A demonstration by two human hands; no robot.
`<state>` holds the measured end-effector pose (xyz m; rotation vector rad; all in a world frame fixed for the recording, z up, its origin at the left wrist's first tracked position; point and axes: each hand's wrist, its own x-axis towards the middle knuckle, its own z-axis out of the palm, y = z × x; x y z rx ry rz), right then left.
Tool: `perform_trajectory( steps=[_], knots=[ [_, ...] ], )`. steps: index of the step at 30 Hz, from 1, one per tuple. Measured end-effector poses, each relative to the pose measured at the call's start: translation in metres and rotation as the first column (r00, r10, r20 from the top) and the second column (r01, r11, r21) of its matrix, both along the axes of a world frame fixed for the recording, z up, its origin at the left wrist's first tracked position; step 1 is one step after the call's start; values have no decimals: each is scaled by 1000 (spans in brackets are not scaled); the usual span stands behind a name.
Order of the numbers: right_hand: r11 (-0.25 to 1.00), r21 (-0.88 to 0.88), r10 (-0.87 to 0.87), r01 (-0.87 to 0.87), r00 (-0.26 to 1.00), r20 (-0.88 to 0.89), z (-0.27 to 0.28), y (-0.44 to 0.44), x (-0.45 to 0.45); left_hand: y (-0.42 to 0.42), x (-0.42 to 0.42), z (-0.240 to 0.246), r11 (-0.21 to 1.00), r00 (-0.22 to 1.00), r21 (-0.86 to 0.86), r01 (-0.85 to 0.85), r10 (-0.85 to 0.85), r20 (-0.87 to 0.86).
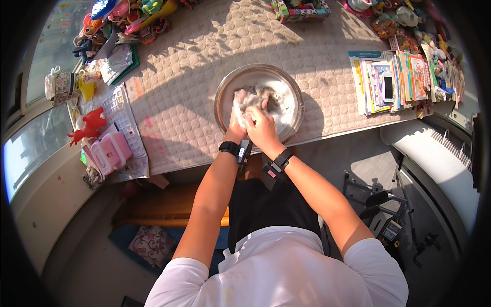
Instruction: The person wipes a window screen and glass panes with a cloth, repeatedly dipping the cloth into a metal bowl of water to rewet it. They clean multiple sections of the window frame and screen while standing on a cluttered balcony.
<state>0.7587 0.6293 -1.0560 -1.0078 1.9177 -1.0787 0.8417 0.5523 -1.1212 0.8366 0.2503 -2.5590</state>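
Observation:
A round metal basin (pixel 221 115) stands near the front edge of the quilted table cover, with white suds (pixel 285 109) inside. Over its left part, my left hand (pixel 238 124) holds a wet, foamy cloth (pixel 249 100) bunched up. My right hand (pixel 262 126) presses its fingers onto the near side of the same cloth, beside the left hand. A darker, sudsy patch (pixel 273 100) lies just right of the cloth; whether it is part of the same cloth I cannot tell. Both wrists wear black straps with small boxes.
At the right lies a row of books (pixel 408 76) with a white phone (pixel 388 87) on top. A pink plastic box (pixel 111 150) and a red toy animal (pixel 90 124) sit at the left. Toys (pixel 134 15) are heaped at the far left. A quilted cover (pixel 180 99) spans the table.

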Motion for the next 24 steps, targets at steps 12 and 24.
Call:
perform_trajectory(
  steps=[12,24],
  knots=[
    [993,24,119,-118,939,-323,-6,-10,4,16,14,-34,994,960,-107,17,14,281],
    [954,299,-4,24,998,-67,-35,-21,-11,8,-2,3,992,854,-117,-50,104,509]
  ],
)
